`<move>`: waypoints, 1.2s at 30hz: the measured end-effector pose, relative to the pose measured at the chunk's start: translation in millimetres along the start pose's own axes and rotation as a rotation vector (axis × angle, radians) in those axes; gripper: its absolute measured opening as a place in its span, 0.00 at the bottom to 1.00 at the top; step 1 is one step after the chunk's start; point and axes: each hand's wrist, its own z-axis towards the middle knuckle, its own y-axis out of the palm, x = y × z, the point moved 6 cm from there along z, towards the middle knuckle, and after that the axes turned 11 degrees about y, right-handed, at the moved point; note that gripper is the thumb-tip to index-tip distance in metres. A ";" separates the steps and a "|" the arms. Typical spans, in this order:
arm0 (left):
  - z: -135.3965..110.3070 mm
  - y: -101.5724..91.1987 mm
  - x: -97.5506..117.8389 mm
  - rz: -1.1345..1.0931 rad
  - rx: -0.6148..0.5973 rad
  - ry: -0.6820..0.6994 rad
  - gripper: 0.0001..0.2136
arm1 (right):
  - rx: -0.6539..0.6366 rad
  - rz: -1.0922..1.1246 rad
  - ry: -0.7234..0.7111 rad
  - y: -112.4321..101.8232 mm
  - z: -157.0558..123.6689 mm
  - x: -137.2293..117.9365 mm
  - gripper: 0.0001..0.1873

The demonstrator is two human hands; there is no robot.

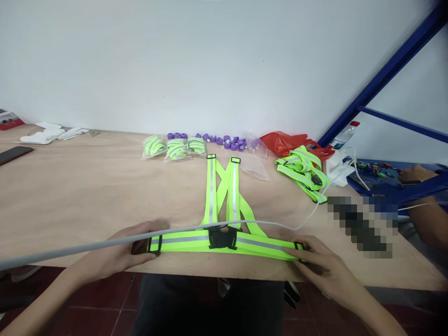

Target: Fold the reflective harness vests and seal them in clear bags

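Observation:
A neon-yellow reflective vest harness lies flat on the wooden table, its shoulder straps running away from me and its waist belt along the near edge. A black buckle sits at the belt's middle. My left hand pinches the belt's left end at a black slider. My right hand presses its fingers on the belt's right end. A grey cable crosses over my left hand and the belt.
Bagged folded vests and purple spools line the back edge. A loose pile of vests, a red bag and an empty clear bag lie right. A black phone lies far left. Another person's arm is at right.

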 end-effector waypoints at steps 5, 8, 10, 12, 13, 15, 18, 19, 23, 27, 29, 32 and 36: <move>-4.9 4.6 -8.7 0.051 -0.078 -0.010 0.30 | 0.010 0.039 0.011 -0.8 -4.2 -2.7 0.15; -5.2 4.1 -7.0 0.076 -0.108 -0.006 0.29 | 0.027 0.030 -0.002 -0.3 -7.6 -6.0 0.14; -4.6 2.7 -2.9 0.082 -0.109 -0.002 0.28 | 0.052 0.020 -0.034 0.1 -11.3 -9.6 0.14; -4.0 1.7 1.9 0.077 -0.102 0.007 0.26 | 0.069 0.003 -0.058 1.7 -15.6 -12.4 0.14; -4.0 1.4 3.6 0.075 -0.101 0.010 0.26 | 0.070 -0.008 -0.057 3.0 -17.4 -12.9 0.14; -4.8 1.6 5.0 0.072 -0.110 0.008 0.24 | 0.062 -0.034 -0.046 5.8 -20.1 -13.1 0.14; -5.9 0.4 4.0 0.095 -0.131 -0.003 0.24 | 0.051 -0.085 -0.049 7.6 -21.3 -14.5 0.12; -5.5 -1.1 5.0 0.112 -0.128 0.003 0.25 | 0.059 -0.107 -0.057 7.2 -20.8 -16.0 0.12; 4.4 -6.1 28.1 0.210 -0.017 0.107 0.29 | 0.161 -0.172 -0.116 7.0 -14.6 -34.5 0.12; 27.6 19.3 76.0 0.246 0.103 0.318 0.22 | 0.237 -0.131 -0.184 25.2 2.6 -75.0 0.14; 42.1 43.7 93.3 0.257 0.107 0.383 0.19 | 0.212 -0.115 -0.199 41.8 16.1 -96.3 0.17; 60.3 71.1 99.3 0.264 0.165 0.376 0.21 | 0.109 -0.119 -0.219 67.8 35.8 -119.3 0.24; 69.5 86.9 86.0 0.202 0.196 0.311 0.27 | 0.016 -0.107 -0.235 89.2 48.8 -128.3 0.27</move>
